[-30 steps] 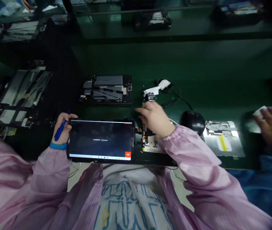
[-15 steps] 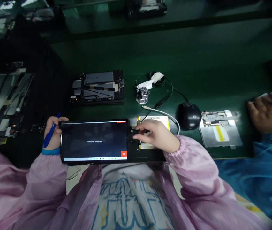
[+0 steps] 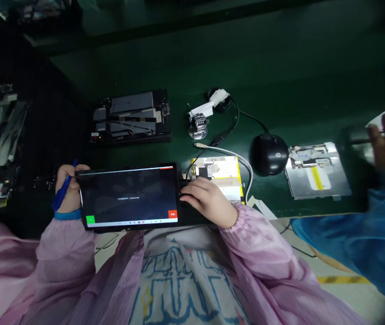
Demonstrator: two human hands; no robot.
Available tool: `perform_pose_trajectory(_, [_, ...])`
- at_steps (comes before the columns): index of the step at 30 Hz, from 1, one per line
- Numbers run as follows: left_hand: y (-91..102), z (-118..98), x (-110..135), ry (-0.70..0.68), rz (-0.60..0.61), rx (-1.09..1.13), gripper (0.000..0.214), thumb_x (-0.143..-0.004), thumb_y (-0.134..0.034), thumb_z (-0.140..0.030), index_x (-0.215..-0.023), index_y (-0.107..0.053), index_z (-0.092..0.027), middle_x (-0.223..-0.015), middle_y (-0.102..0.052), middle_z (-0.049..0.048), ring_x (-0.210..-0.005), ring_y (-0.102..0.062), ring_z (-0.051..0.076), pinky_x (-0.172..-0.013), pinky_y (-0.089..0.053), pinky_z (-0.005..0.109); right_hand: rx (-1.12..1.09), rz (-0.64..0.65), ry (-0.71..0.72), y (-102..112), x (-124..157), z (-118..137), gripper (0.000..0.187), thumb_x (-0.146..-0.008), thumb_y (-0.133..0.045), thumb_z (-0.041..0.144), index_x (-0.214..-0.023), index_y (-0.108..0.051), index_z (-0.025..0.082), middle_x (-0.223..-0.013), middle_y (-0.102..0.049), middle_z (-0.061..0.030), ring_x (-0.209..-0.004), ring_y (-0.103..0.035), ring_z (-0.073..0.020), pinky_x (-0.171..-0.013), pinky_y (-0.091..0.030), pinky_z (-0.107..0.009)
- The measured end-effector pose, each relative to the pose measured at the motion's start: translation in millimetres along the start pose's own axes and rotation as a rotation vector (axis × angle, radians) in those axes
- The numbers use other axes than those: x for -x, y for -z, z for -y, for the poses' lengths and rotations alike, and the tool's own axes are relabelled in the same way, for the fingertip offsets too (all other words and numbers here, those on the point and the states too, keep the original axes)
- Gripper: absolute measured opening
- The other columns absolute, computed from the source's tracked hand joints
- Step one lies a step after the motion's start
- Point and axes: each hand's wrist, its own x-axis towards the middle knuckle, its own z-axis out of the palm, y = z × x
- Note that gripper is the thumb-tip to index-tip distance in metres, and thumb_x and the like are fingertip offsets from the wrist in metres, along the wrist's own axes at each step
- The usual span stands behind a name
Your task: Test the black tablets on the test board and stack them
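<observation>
The tablet is at the front edge of the tabletop, before the person's body, its dark screen lit (a green block at lower left, a red one at lower right). The left hand grips its left end, with a blue pen also held between the fingers. The right hand is at its right edge, fingers bent; whether it grasps anything I cannot tell. Beyond that hand lie a yellow-edged panel and a white cable, then a black mouse beside a metal plate.
</observation>
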Motion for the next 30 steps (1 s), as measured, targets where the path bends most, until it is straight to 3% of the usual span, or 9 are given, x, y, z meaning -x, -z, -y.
perform_pose_trajectory(6, [-1.5, -2, 2, -0.017, 0.025, -0.012, 0.061, -0.050, -0.087, -0.055, -0.076, -0.046, -0.018, -0.082, -0.069, 0.0050, -0.056, -0.059, 0.012, -0.046, -0.049, 0.020, -0.077, -0.096, -0.034, 1, 0, 0, 0.008, -0.090, -0.062, 0.027, -0.093, -0.063, 0.020, -0.079, -0.069, -0.0049, -0.072, -0.061, -0.0168, -0.064, -0.052, -0.031])
perform_pose_trajectory(17, [3.5, 2, 3, -0.027, 0.069, -0.040, 0.057, -0.055, -0.087, -0.050, -0.080, -0.046, -0.019, -0.087, -0.067, 0.0037, -0.063, -0.060, 0.013, -0.054, -0.050, 0.021, -0.101, -0.077, 0.007, -1, 1, -3, 0.008, -0.087, -0.065, 0.026, -0.086, -0.061, 0.019, -0.074, -0.067, -0.0047, -0.068, -0.059, -0.0164, -0.059, -0.050, -0.028])
perform_pose_trajectory(25, [16.4, 7, 2, -0.065, 0.138, -0.114, 0.055, -0.058, -0.087, -0.044, -0.082, -0.044, -0.019, -0.091, -0.066, 0.0039, -0.071, -0.059, 0.013, -0.063, -0.048, 0.020, 0.000, 0.112, 0.045, 6, -10, -2, 0.020, -0.092, -0.058, 0.027, -0.074, -0.060, 0.017, -0.067, -0.062, -0.0054, -0.064, -0.055, -0.0171, -0.057, -0.045, -0.028])
perform_pose_trajectory(30, [17.3, 10, 3, -0.074, 0.173, -0.079, 0.054, -0.062, -0.085, -0.046, -0.083, -0.044, -0.019, -0.092, -0.065, 0.0054, -0.074, -0.059, 0.013, -0.064, -0.048, 0.021, 0.073, 0.245, 0.030, 15, -22, 2, 0.017, -0.091, -0.059, 0.027, -0.078, -0.063, 0.017, -0.070, -0.064, -0.0053, -0.065, -0.059, -0.0169, -0.058, -0.047, -0.028])
